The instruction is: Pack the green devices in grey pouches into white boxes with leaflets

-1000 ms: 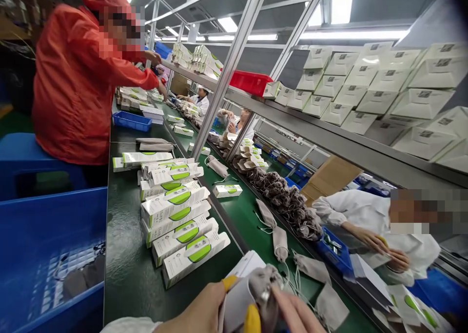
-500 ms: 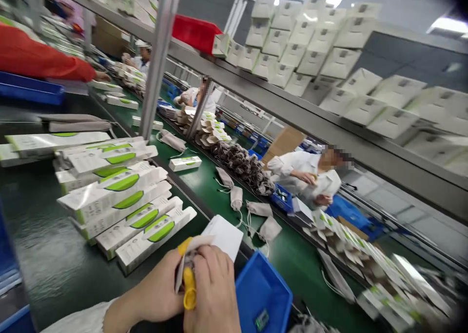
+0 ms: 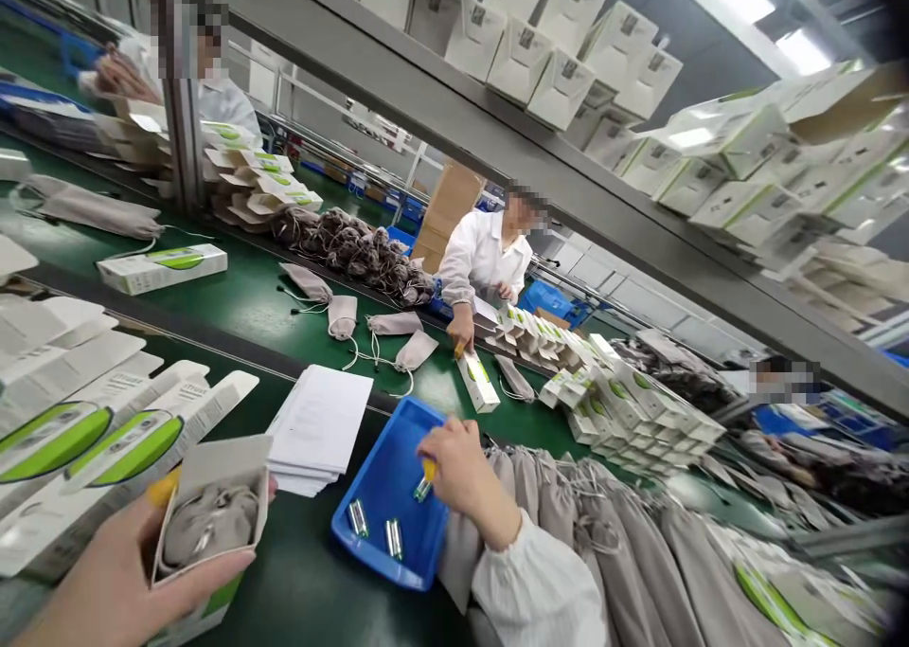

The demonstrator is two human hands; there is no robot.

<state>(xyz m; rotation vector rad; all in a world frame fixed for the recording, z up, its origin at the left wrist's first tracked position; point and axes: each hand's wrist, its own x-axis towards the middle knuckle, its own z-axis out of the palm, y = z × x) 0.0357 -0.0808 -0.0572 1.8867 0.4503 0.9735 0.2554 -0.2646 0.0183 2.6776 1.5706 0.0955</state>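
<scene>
My left hand (image 3: 106, 571), with a yellow finger cover, is wrapped round an open white box (image 3: 262, 491). Its flap stands up, and a grey drawstring pouch (image 3: 213, 524) fills the inside. My right hand (image 3: 460, 467) reaches over a blue tray (image 3: 347, 533), fingers pinched round a small silver-and-green battery (image 3: 424, 488). Another yellow cover shows on one of its fingertips. Two more batteries (image 3: 393, 539) lie apart on the tray's floor. Between box and tray sits a stack of white paper sheets (image 3: 323, 420).
White-and-green boxes (image 3: 134, 429) lie at the left. Grey pouches (image 3: 617, 533) line the right side. A green conveyor (image 3: 248, 292) carries more pouches and boxes. Across it, a person in white (image 3: 479, 259) touches a box. A metal shelf beam (image 3: 440, 107) with stacked boxes crosses overhead.
My hands, together round the box before, are now apart: the left has moved left with the box, the right has gone to the tray. The view has swung right.
</scene>
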